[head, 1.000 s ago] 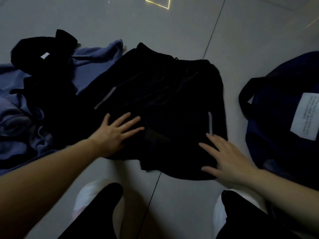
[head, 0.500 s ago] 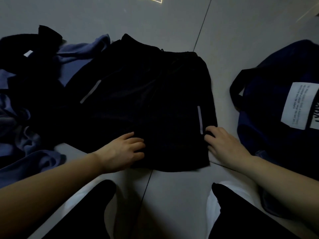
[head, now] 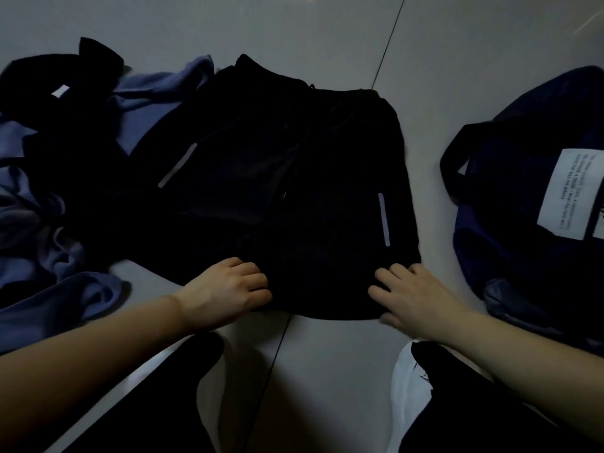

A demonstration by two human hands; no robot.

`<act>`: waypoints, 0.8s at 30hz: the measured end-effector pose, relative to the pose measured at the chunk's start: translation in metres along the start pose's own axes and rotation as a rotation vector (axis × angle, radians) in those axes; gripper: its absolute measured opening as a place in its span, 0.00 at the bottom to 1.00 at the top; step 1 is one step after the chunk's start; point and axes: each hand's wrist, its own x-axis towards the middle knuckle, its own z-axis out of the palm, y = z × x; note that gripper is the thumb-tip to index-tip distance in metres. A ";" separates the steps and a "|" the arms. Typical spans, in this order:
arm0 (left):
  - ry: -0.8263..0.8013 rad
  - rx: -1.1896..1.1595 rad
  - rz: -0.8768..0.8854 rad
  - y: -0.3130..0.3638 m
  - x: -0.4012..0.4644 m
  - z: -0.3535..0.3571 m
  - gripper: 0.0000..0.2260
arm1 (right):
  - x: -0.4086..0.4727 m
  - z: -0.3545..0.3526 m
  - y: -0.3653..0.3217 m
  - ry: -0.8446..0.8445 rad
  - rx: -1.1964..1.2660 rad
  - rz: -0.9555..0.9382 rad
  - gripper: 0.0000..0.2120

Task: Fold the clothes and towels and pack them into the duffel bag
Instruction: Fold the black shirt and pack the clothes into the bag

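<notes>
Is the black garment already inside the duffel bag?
No, the black garment lies spread on the floor, beside the duffel bag, not in it.

left hand point(head: 225, 291) | now curled gripping shorts point(head: 294, 191) hem | right hand point(head: 415, 295) slid inward

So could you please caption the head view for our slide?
Both hands at the near hem of black shorts on the floor, duffel bag alongside.
</notes>
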 end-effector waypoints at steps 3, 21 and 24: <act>-0.010 0.000 0.067 0.005 0.005 -0.005 0.11 | 0.003 -0.008 0.016 -0.076 -0.011 0.004 0.14; -0.152 -0.006 -0.357 -0.009 0.004 -0.001 0.29 | 0.031 -0.029 0.006 -0.024 0.366 0.323 0.32; -0.346 0.060 -0.408 -0.021 -0.016 0.015 0.33 | 0.035 -0.010 0.010 -0.250 0.269 0.311 0.39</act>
